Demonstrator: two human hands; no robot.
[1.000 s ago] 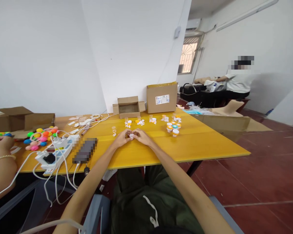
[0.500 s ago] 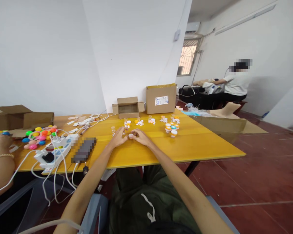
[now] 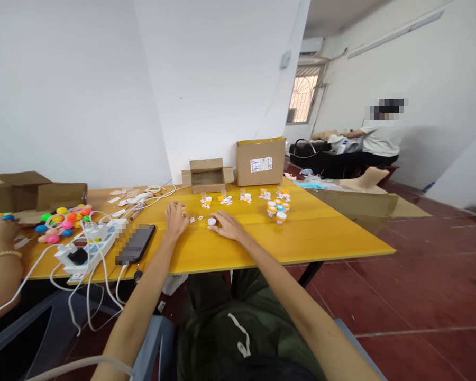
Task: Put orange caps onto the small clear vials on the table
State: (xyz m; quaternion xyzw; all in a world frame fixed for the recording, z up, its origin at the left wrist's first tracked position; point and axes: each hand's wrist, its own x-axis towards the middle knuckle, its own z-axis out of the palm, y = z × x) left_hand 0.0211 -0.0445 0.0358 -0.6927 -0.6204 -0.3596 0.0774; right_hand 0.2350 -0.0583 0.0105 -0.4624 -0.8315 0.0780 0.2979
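Just beyond the fingertips of the right hand [image 3: 228, 226], which is lying loosely spread, a small white round plastic cap [image 3: 211, 221] is sitting, likely light, rigid and slippery, best pinched across its rim.

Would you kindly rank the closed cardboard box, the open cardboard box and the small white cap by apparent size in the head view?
1. Closed brown cardboard box
2. Open brown cardboard box, only slightly smaller
3. Small white round cap
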